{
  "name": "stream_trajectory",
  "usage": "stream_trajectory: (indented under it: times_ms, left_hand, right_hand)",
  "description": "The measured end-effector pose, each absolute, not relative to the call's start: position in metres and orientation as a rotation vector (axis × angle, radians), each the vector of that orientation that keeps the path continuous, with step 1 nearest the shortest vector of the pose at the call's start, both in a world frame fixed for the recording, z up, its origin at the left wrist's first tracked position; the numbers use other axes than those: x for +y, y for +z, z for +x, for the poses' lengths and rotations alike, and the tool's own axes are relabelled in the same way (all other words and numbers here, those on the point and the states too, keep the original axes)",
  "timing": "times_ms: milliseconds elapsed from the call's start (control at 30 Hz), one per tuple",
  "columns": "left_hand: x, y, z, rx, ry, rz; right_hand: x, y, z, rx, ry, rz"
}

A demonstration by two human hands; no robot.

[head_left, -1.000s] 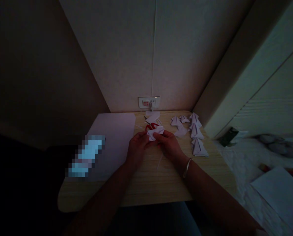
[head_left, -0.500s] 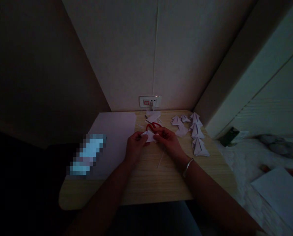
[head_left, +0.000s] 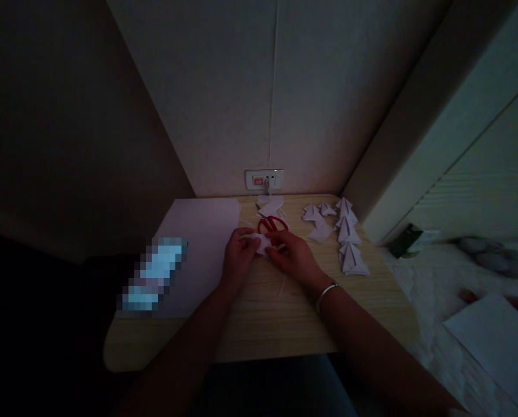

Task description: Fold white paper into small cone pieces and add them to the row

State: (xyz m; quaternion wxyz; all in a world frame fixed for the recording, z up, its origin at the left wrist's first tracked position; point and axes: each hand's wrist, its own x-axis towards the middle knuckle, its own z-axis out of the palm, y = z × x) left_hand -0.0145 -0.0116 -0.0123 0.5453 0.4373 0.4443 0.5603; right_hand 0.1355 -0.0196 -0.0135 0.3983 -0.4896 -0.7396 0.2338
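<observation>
Between my two hands is a small piece of folded white paper (head_left: 263,244), held above the wooden table (head_left: 276,330). My left hand (head_left: 239,253) pinches its left side with thumb and fingers. On the right side, my right hand (head_left: 293,253) grips the paper, fingertips over its upper edge and thumb below. Just beyond the hands lie red-handled scissors (head_left: 272,222), their blades pointing to the back left over paper scraps (head_left: 270,206). Several folded paper pieces (head_left: 349,230) stand in a column at the right, with smaller ones (head_left: 311,212) beside them.
A large white sheet (head_left: 206,231) covers the table's left part, with a lit, blurred-out phone (head_left: 157,272) on it. A wall socket (head_left: 264,180) with a plug sits behind the table. To the right, another white sheet (head_left: 497,341) lies on a pale quilted surface.
My right hand has shifted slightly left and closer around the paper, whose pointed outline now looks more compact. The scissors' handles and blades show more fully.
</observation>
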Motion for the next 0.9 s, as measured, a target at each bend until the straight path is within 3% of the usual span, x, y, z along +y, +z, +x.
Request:
stream_trajectory:
  times_ms: [333, 900]
  left_hand:
    - [-0.01, -0.0165, -0.0125, 1.09, 1.363, 1.122]
    - [-0.0118, -0.0082, -0.0161, 1.055, 1.331, 1.023]
  right_hand:
    - [-0.0232, -0.0072, 0.1308, -1.899, 0.563, -1.376]
    - [-0.0164, -0.004, 0.1377, -1.352, 1.524, -0.883]
